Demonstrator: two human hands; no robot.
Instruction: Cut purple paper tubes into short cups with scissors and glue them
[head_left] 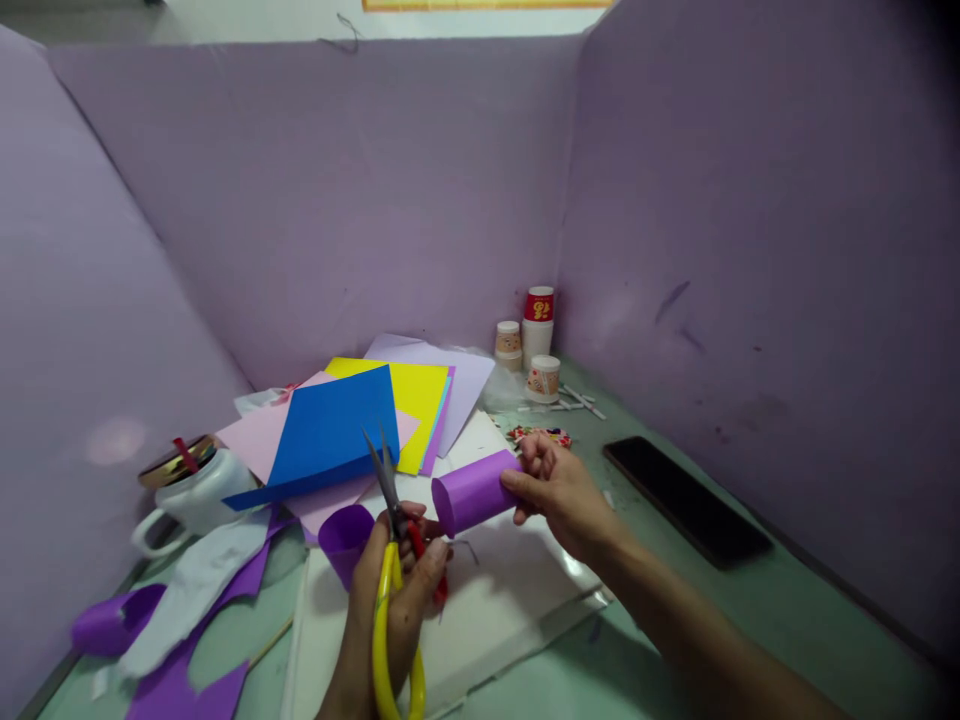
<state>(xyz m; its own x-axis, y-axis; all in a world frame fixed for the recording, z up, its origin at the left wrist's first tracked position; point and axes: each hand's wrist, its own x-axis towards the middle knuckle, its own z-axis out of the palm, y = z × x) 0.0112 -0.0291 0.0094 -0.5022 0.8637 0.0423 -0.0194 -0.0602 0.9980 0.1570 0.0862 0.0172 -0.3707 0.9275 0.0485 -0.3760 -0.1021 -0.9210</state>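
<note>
Head view: at lower centre of the frame, the left hand (401, 590) is gripping yellow scissors (388, 500), fingers closed through the handles, blades pointing up and slightly apart. Just to the right, the right hand (562, 490) is pinching a purple tube (472, 492) by its far end, holding it above a white board (510, 590) on the tabletop (675, 600). Coloured sheets (330, 435) are lying behind, cups (536, 340) standing at centre, a phone (686, 498) resting at right.

Yellow-handled scissors (390, 580), a purple paper tube (472, 492), a blue sheet (330, 435) over yellow paper (416, 395), a pale green worktop (675, 600), lilac walls (337, 200).
</note>
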